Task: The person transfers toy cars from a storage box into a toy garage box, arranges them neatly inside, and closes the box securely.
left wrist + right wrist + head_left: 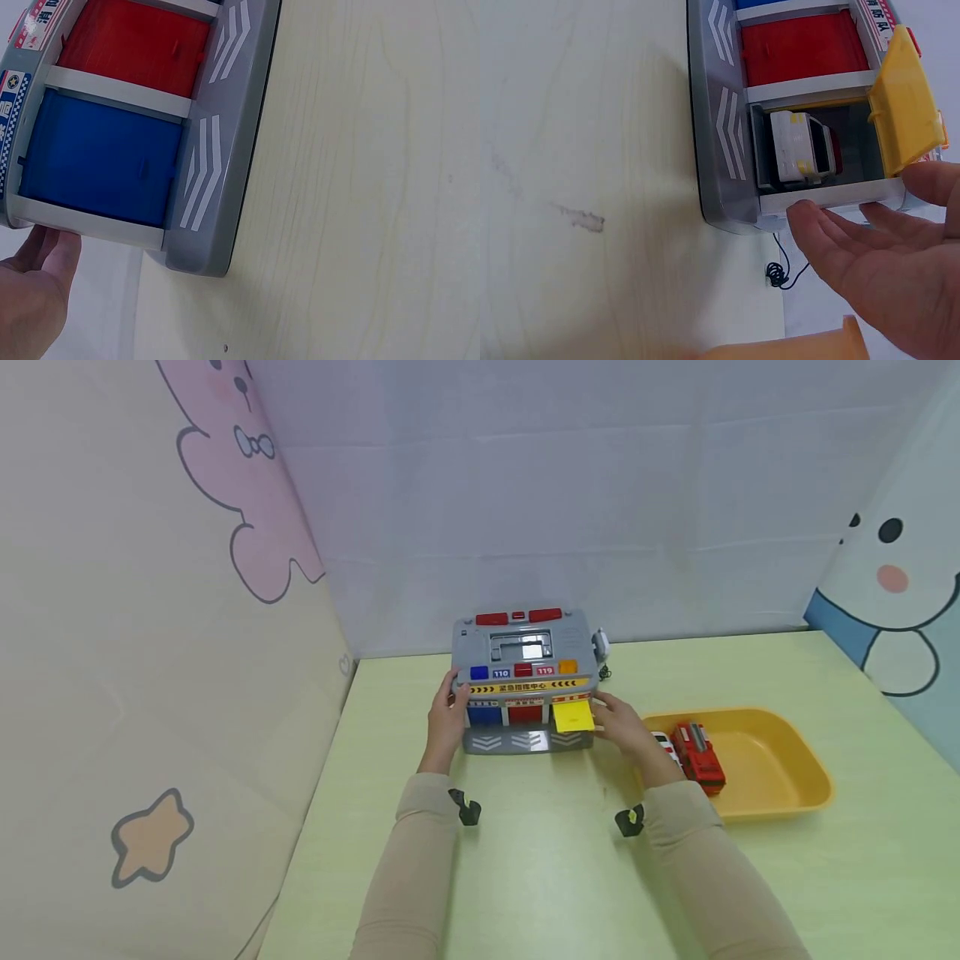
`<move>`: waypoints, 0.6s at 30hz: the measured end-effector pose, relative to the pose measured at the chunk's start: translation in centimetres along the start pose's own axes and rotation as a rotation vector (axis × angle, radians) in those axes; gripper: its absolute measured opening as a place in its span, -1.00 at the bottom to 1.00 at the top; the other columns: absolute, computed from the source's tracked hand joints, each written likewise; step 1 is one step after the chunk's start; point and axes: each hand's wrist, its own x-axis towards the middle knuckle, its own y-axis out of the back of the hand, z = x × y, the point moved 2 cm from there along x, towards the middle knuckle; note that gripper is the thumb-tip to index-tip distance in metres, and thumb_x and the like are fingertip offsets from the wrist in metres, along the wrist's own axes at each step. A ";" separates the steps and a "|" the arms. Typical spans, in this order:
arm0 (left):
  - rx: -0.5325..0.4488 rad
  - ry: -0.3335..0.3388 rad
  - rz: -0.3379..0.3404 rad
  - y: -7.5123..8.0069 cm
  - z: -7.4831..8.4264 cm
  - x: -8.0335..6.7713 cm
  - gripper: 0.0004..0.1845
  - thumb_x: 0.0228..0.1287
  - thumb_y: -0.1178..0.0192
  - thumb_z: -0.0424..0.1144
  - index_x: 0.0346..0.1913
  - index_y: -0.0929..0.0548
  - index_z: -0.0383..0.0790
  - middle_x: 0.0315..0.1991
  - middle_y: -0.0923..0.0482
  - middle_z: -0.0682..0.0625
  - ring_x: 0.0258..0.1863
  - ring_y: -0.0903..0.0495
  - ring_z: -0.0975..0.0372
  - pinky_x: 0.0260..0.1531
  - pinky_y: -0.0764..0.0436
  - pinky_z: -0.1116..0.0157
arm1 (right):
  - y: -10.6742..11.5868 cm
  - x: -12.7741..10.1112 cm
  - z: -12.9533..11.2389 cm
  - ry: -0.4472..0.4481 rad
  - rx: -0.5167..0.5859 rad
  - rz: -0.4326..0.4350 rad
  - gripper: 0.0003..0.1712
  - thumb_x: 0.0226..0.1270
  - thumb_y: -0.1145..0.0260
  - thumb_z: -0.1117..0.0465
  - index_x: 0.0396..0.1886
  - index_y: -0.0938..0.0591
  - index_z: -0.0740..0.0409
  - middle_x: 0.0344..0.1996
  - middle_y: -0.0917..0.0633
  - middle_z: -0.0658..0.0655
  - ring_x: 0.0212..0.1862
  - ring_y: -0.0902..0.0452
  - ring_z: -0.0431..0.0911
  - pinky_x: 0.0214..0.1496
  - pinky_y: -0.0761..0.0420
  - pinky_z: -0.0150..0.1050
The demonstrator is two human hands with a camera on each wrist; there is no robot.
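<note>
A: Toy garage (525, 681) sits mid-desk (540, 860). Left hand (447, 714) braces its left side, fingers straight, gripping nothing. Right hand (885, 262) lies flat against the right wall, fingers apart, just beside the raised yellow door (909, 105).

B: And the car?

A: White car (802, 146) is inside the yellow bay. Blue door (97, 161) and red door (131, 45) are down.

B: Best practice is probably to keep the left brace firm so the garage doesn't slide, and work the door from its free edge.
</note>
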 end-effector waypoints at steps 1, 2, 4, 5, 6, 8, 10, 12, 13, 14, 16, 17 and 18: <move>0.001 0.001 0.001 0.0 0.0 0.0 -0.36 0.12 0.16 0.40 0.28 -0.19 0.37 0.25 -0.22 0.11 0.16 -0.24 0.19 0.10 -0.27 0.09 | 0.0 -0.2 -0.2 0.002 -0.001 0.001 -0.36 0.45 0.13 0.10 0.40 0.07 0.23 0.29 -0.14 0.33 0.24 -0.12 0.20 0.16 -0.25 0.03; -0.001 -0.001 -0.001 0.0 0.0 0.0 -0.36 0.12 0.16 0.40 0.28 -0.19 0.37 0.25 -0.22 0.11 0.16 -0.24 0.19 0.11 -0.27 0.09 | 0.0 -0.3 -0.3 0.004 -0.005 0.007 -0.36 0.45 0.13 0.12 0.40 0.07 0.22 0.30 -0.12 0.32 0.25 -0.10 0.19 0.17 -0.23 0.03; -0.001 -0.002 -0.001 0.0 0.1 0.0 -0.36 0.12 0.16 0.39 0.29 -0.19 0.36 0.26 -0.21 0.11 0.17 -0.23 0.18 0.11 -0.27 0.09 | 0.1 -0.5 -0.6 0.032 -0.009 0.015 -0.35 0.43 0.11 0.17 0.40 0.09 0.22 0.31 -0.09 0.33 0.28 -0.06 0.17 0.19 -0.21 0.03; -0.004 -0.001 -0.003 0.0 0.1 -0.1 -0.36 0.13 0.16 0.39 0.29 -0.18 0.35 0.26 -0.20 0.10 0.17 -0.23 0.18 0.11 -0.27 0.09 | 0.1 -0.6 -0.7 0.048 -0.012 0.018 -0.34 0.42 0.09 0.18 0.40 0.11 0.22 0.32 -0.08 0.33 0.28 -0.05 0.16 0.19 -0.20 0.04; -0.005 0.002 -0.005 0.0 0.1 -0.1 -0.35 0.12 0.16 0.40 0.30 -0.18 0.35 0.27 -0.20 0.10 0.17 -0.22 0.18 0.11 -0.26 0.09 | 0.1 -0.7 -0.8 0.059 -0.016 0.025 -0.32 0.41 0.07 0.18 0.41 0.11 0.20 0.32 -0.08 0.33 0.28 -0.04 0.16 0.19 -0.20 0.04; -0.003 0.006 -0.006 0.0 0.1 -0.1 -0.35 0.12 0.16 0.40 0.30 -0.18 0.35 0.26 -0.21 0.09 0.18 -0.22 0.17 0.12 -0.25 0.08 | 0.1 -0.8 -1.0 0.092 -0.040 0.034 -0.27 0.38 0.01 0.19 0.41 0.13 0.16 0.32 -0.07 0.32 0.29 -0.04 0.17 0.20 -0.18 0.05; -0.002 0.007 -0.005 0.0 0.1 -0.1 -0.35 0.13 0.16 0.39 0.30 -0.18 0.34 0.26 -0.21 0.09 0.18 -0.22 0.17 0.12 -0.25 0.08 | 0.1 -0.9 -1.2 0.110 -0.082 0.044 -0.21 0.34 -0.06 0.19 0.42 0.15 0.08 0.32 -0.08 0.31 0.28 -0.05 0.19 0.19 -0.18 0.08; 0.001 0.009 -0.002 0.1 0.2 -0.1 -0.36 0.14 0.16 0.38 0.30 -0.18 0.34 0.27 -0.20 0.09 0.18 -0.23 0.16 0.12 -0.25 0.08 | 0.0 -0.8 -1.4 0.109 -0.146 0.069 -0.14 0.29 -0.12 0.20 0.43 0.17 -0.02 0.34 -0.06 0.27 0.27 -0.05 0.20 0.18 -0.17 0.12; 0.001 0.008 -0.002 0.1 0.2 -0.1 -0.37 0.15 0.16 0.37 0.30 -0.18 0.34 0.27 -0.20 0.08 0.18 -0.23 0.16 0.11 -0.26 0.08 | 0.0 -0.7 -1.4 0.102 -0.185 0.083 -0.11 0.27 -0.14 0.19 0.43 0.18 -0.07 0.35 -0.04 0.24 0.28 -0.04 0.19 0.17 -0.17 0.14; -0.002 0.006 -0.004 0.1 0.2 -0.1 -0.37 0.16 0.15 0.36 0.30 -0.18 0.34 0.27 -0.20 0.08 0.18 -0.23 0.16 0.11 -0.26 0.08 | 0.0 -0.7 -1.5 0.092 -0.224 0.099 -0.08 0.25 -0.16 0.18 0.43 0.20 -0.11 0.36 -0.02 0.22 0.28 -0.04 0.19 0.16 -0.17 0.15; -0.003 0.008 -0.006 0.1 0.3 -0.2 -0.39 0.17 0.15 0.35 0.30 -0.18 0.34 0.27 -0.20 0.09 0.18 -0.22 0.16 0.11 -0.25 0.08 | -0.1 -0.6 -1.6 0.073 -0.293 0.131 -0.04 0.22 -0.20 0.18 0.43 0.21 -0.14 0.36 -0.01 0.20 0.29 -0.02 0.19 0.14 -0.18 0.18; -0.004 0.010 -0.008 0.1 0.3 -0.2 -0.39 0.17 0.15 0.35 0.29 -0.18 0.35 0.27 -0.20 0.09 0.18 -0.22 0.17 0.12 -0.25 0.08 | -0.2 -0.5 -1.7 0.069 -0.322 0.143 -0.02 0.21 -0.21 0.19 0.43 0.22 -0.14 0.37 0.00 0.20 0.29 -0.02 0.19 0.14 -0.19 0.18; -0.007 0.012 -0.010 0.1 0.3 -0.2 -0.39 0.17 0.15 0.35 0.29 -0.18 0.36 0.27 -0.20 0.10 0.18 -0.22 0.17 0.12 -0.25 0.07 | -0.3 -0.5 -1.8 0.064 -0.346 0.155 0.00 0.19 -0.22 0.19 0.43 0.22 -0.13 0.36 0.00 0.20 0.29 -0.01 0.20 0.14 -0.19 0.18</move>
